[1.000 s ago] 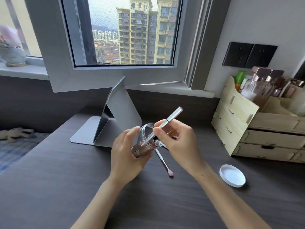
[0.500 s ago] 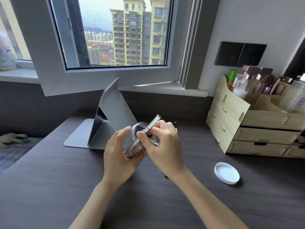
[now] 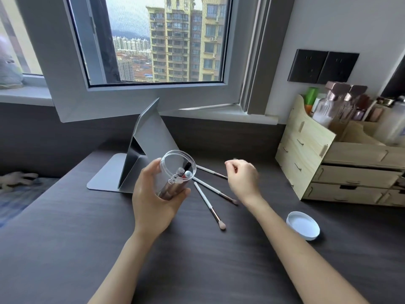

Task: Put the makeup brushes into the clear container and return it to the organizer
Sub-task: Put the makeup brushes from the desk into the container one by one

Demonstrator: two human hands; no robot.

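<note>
We see the left hand (image 3: 153,200) wrapped around a clear cylindrical plastic container (image 3: 175,176), held tilted above the dark wood-grain desk (image 3: 65,249), open mouth toward the camera. Fingers closed round the wall, thumb on the near side. Inside we make out several slim handles: one metallic, one black, one with a red and pale end. How many are in there we cannot tell through the glare.

The right hand (image 3: 243,181) hovers over the desk to the right of the container, fingers loosely curled, nothing in them as far as we can see.

Three white-handled makeup brushes lie on the desk between the hands: the nearest brush with a pink tuft (image 3: 210,206) angles toward us; a second brush (image 3: 215,190) lies just beyond it, its tip near the right wrist; a third brush (image 3: 211,171) lies farther back, its end hidden behind the right hand.

A round white lid (image 3: 303,224) rests flat on the desk, right of the right forearm. The pale wooden drawer organizer (image 3: 328,163) stands at the desk's right rear, bottles in its top. A grey folding stand (image 3: 140,154) stands behind the container.
</note>
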